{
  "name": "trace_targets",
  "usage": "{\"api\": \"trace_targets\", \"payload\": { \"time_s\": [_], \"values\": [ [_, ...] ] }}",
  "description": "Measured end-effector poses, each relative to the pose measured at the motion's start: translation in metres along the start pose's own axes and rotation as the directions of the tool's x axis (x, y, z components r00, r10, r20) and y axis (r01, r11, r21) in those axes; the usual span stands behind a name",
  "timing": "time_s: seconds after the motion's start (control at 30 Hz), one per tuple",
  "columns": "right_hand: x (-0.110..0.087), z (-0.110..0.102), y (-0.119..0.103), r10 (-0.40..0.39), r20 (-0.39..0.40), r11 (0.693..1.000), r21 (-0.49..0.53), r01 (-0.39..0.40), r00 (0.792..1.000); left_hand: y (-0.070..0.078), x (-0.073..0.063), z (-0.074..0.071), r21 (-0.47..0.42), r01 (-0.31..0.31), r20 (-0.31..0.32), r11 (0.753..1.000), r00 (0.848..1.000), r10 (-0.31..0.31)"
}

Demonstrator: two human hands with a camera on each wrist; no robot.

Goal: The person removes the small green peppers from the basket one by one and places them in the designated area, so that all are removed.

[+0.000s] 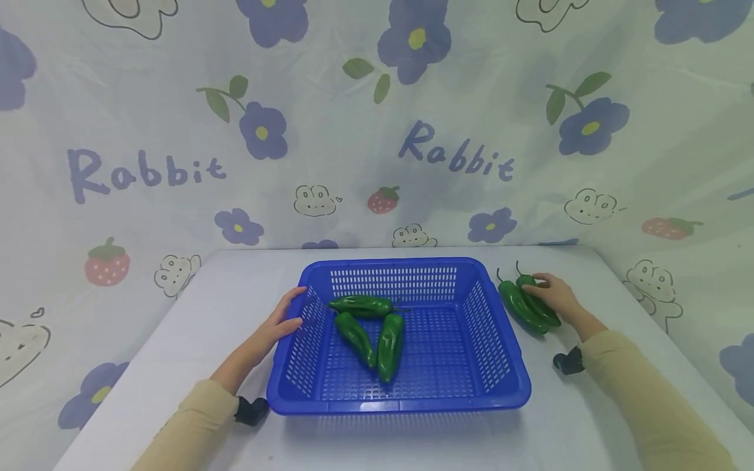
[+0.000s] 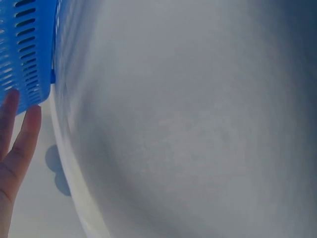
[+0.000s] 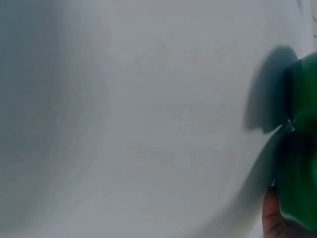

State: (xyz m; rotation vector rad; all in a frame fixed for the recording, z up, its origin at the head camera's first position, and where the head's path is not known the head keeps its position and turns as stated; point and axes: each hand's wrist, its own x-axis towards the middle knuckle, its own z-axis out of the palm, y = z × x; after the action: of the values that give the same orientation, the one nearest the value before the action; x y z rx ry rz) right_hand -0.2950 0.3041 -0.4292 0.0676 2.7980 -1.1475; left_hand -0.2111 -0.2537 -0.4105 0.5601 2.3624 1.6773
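A blue plastic basket (image 1: pixel 400 407) holds three green chili peppers: one pepper (image 1: pixel 360 306) lies crosswise at the back, another pepper (image 1: pixel 356 340) slants at the left, and a third pepper (image 1: pixel 390 347) points toward the front. My left hand (image 1: pixel 277 324) rests against the basket's left side, its fingers extended along the wall in the left wrist view. To the right of the basket, two more peppers lie side by side on the table. My right hand (image 1: pixel 554 294) grips the right-hand pepper (image 1: pixel 544 311) near its stem end; the neighbouring pepper (image 1: pixel 521 307) touches it.
A white-covered table (image 1: pixel 235 288) carries everything. Behind it hangs a white cloth (image 1: pixel 347 150) printed with flowers, strawberries and rabbits. Dark wrist devices, one at the left wrist (image 1: pixel 252 411) and one at the right wrist (image 1: pixel 568 361), sit close to the tabletop.
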Motion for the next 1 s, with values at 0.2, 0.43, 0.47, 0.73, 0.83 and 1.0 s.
{"api": "trace_targets", "payload": {
  "time_s": [0.2,0.43,0.47,0.73,0.83,1.0],
  "values": [
    [0.003,0.005,0.0,0.001,0.018,0.999,-0.053,-0.001,1.0,-0.001,0.0,-0.001,0.002,-0.004,0.002,1.0,1.0,0.004],
    [0.002,0.005,0.001,0.007,0.034,0.997,-0.072,-0.005,0.999,-0.001,0.001,0.0,-0.017,0.0,0.003,1.0,1.0,0.0],
    [0.002,0.004,0.001,0.014,0.038,0.997,-0.071,-0.011,0.999,-0.001,0.001,0.0,-0.015,-0.002,0.004,1.0,1.0,0.002],
    [-0.001,-0.005,-0.001,0.046,0.057,0.995,-0.089,-0.041,0.997,-0.001,0.001,-0.001,-0.021,0.011,0.006,1.0,1.0,-0.01],
    [-0.002,-0.008,0.001,0.046,0.063,0.995,-0.086,-0.041,0.997,-0.001,0.001,-0.001,-0.02,0.011,0.006,1.0,1.0,-0.011],
    [-0.002,-0.009,0.003,0.07,0.069,0.995,-0.074,-0.065,0.995,-0.001,0.001,-0.001,-0.021,0.01,0.007,1.0,1.0,-0.009]
  ]
}}
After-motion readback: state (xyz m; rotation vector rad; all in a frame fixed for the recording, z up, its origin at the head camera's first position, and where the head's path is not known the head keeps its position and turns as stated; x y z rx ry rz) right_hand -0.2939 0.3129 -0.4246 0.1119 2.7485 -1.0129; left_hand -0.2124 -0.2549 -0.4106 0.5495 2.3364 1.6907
